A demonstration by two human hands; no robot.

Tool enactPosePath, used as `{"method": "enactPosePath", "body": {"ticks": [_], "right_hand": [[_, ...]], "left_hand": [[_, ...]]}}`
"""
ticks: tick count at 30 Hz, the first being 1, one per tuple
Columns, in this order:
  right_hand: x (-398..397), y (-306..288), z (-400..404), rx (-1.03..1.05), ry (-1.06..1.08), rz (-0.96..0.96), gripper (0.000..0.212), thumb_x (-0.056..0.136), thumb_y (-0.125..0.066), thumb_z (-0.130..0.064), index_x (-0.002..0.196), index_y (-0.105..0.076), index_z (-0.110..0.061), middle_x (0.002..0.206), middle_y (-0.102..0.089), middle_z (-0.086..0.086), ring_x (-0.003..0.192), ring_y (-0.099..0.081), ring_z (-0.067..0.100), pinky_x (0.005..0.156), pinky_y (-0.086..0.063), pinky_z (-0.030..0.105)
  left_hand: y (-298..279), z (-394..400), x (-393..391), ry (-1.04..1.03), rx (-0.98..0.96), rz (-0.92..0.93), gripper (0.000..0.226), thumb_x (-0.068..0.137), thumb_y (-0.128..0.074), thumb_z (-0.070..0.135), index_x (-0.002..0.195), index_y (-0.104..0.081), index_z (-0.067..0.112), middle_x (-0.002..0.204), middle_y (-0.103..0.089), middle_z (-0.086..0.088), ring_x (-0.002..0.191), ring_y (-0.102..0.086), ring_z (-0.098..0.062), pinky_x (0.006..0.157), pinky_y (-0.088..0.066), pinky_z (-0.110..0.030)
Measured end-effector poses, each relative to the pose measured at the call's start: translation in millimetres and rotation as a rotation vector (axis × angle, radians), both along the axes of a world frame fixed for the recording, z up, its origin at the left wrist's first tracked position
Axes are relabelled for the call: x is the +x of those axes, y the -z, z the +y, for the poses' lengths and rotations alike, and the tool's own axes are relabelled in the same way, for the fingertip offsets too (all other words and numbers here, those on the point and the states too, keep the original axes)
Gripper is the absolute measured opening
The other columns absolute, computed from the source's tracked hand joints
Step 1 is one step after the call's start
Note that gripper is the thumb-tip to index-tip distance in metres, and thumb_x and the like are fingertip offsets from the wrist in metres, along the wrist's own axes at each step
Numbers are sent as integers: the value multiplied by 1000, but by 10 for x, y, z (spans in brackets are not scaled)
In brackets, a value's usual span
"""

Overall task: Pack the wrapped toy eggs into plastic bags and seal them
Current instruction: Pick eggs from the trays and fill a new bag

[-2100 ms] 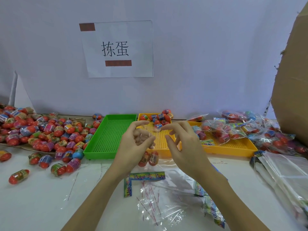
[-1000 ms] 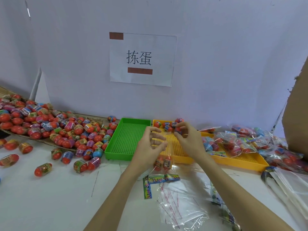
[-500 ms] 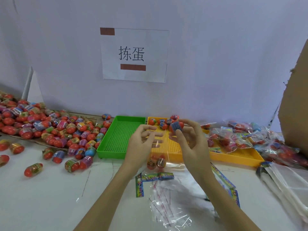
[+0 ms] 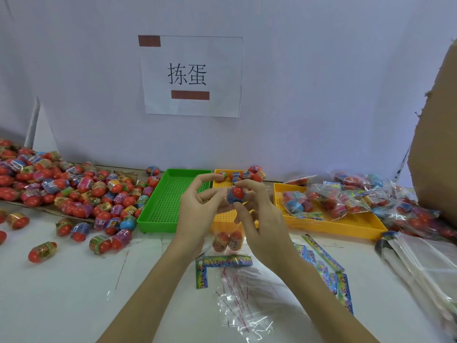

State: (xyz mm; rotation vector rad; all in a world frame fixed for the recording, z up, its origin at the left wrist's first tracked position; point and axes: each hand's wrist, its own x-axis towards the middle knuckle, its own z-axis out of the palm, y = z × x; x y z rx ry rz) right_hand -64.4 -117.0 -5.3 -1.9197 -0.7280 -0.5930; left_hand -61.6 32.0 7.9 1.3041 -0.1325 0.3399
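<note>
My right hand point(image 4: 262, 224) pinches a blue-wrapped toy egg with a red tip point(image 4: 236, 194) above the mouth of a clear plastic bag point(image 4: 226, 229). My left hand point(image 4: 197, 214) pinches the bag's upper edge and keeps it hanging. Two wrapped eggs point(image 4: 227, 240) sit at the bottom of that bag. A few more eggs point(image 4: 243, 175) lie at the back of the yellow tray point(image 4: 222, 214) behind my hands.
A big heap of loose wrapped eggs point(image 4: 74, 191) covers the left side. An empty green tray point(image 4: 170, 196) stands beside it. A second yellow tray point(image 4: 333, 224) holds filled bags point(image 4: 346, 196). Empty bags point(image 4: 247, 303) and printed header cards point(image 4: 222, 261) lie in front; a bag stack point(image 4: 425, 266) and cardboard point(image 4: 435, 144) at right.
My right hand reached to the back of the yellow tray, picked up a blue-wrapped egg and brought it over the bag. My left hand kept holding the bag.
</note>
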Motion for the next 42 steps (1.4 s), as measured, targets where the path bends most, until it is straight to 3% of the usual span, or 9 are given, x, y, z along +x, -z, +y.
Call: {"method": "enactPosePath", "body": {"ticks": [9, 12, 15, 19, 21, 25, 30, 36, 42], "right_hand": [[-14, -45, 1, 11, 35, -103, 33, 105, -54, -27, 137, -47, -30, 101, -58, -15, 67, -63, 10, 63, -49, 13], [-17, -61, -20, 34, 55, -129, 34, 106, -54, -23, 137, -45, -31, 100, -59, -11, 69, -62, 10, 66, -47, 11], [-27, -89, -50, 55, 90, -176, 30, 106, -52, -25, 135, -46, -29, 97, -57, -12, 71, -61, 10, 69, -46, 9], [-13, -98, -86, 70, 137, -163, 29, 106, -49, -28, 135, -46, -27, 101, -59, -9, 76, -63, 9, 71, -47, 9], [-5, -92, -98, 84, 145, -143, 29, 106, -50, -24, 135, -46, -27, 102, -60, -7, 78, -64, 11, 70, -49, 13], [12, -107, -131, 138, 168, -86, 28, 107, -52, -24, 133, -46, -31, 100, -63, -6, 81, -66, 13, 65, -54, 24], [28, -152, -172, 173, 156, -76, 26, 107, -53, -28, 133, -48, -32, 105, -68, -9, 90, -68, 13, 71, -54, 23], [76, -152, -248, -23, 175, -2, 31, 105, -56, -26, 136, -52, -27, 98, -67, -9, 79, -67, 6, 63, -51, 15], [84, -162, -348, -180, 138, 90, 31, 105, -56, -29, 135, -53, -23, 83, -72, -11, 71, -67, 3, 61, -45, 10]], "left_hand": [[34, 14, -3, -90, 240, -69, 13, 102, -67, 6, 101, -54, 6, 72, -72, -10, 75, -76, -27, 65, -65, -36], [34, 65, 18, -117, 479, -130, 17, 102, -59, 0, 92, -60, 14, 77, -72, -4, 70, -74, -17, 62, -64, -38], [18, 77, -3, -162, 766, -174, 29, 99, -57, 3, 79, -67, 23, 78, -66, 9, 66, -60, -6, 60, -48, -24], [-12, 83, -21, 21, 658, -47, 35, 96, -50, 44, 76, -73, 26, 99, -63, -1, 75, -56, -9, 73, -44, -27], [-18, 106, -15, 140, 637, -14, 34, 98, -56, 52, 82, -74, 28, 109, -62, -2, 79, -63, -12, 74, -46, -26], [10, 79, 8, 156, 627, -62, 13, 99, -72, 30, 87, -74, 34, 116, -63, 0, 88, -72, -17, 74, -52, -29], [54, 71, 8, 154, 728, -171, 7, 99, -72, 26, 94, -76, 28, 113, -63, 6, 96, -68, -14, 75, -55, -30], [80, 68, 21, 80, 742, -260, 5, 95, -77, 17, 95, -82, 17, 108, -69, 6, 102, -68, -16, 77, -56, -27], [124, 76, 65, -7, 794, -308, 13, 88, -85, 16, 100, -82, 15, 107, -70, 9, 85, -70, -14, 75, -60, -29]]}}
